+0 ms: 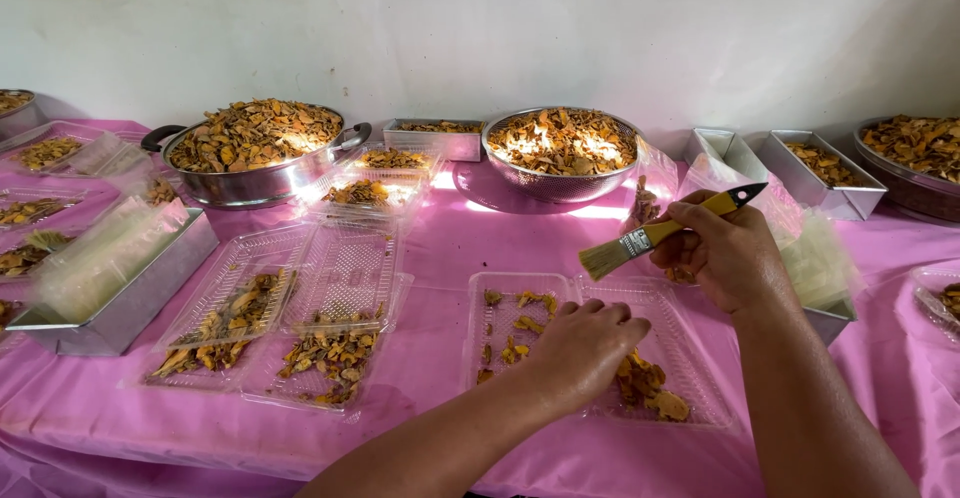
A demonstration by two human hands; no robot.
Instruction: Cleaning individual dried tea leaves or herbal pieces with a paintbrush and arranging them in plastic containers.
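Two bare forearms reach up from the bottom edge of the frame over a desk (440, 258) draped in pink cloth. Lower centre, the left hand (580, 348) lies palm down inside an open clear plastic tray (700, 378), its fingers curled loosely over yellow-orange dried slices (645, 383) scattered on the tray floor; whether that grip pinches a slice cannot be told, since the fingertips are hidden under the hand. Just above and to the right, the right hand (725, 253) has its grip closed around the yellow handle of a small paintbrush (655, 235), which is tilted with its black handle tip toward the upper right and its pale bristles pointing left, above the tray's far edge and not touching it. Left of centre lie two more open clear trays (290, 323), side by side and overlapping, each partly filled with the same slices. At the far left a rectangular metal pan (130, 303) holds a stack of clear plastic. Along the wall at the top of the frame stand a big steel pot (255, 183) with handles, heaped with slices, and at upper centre a round metal strainer bowl (560, 183), also heaped. Between them sit smaller filled clear boxes (375, 193) and a low metal tin (435, 140). At upper right are two rectangular metal tins (800, 173), one holding slices, and another large bowl (915, 183) cut by the frame edge.
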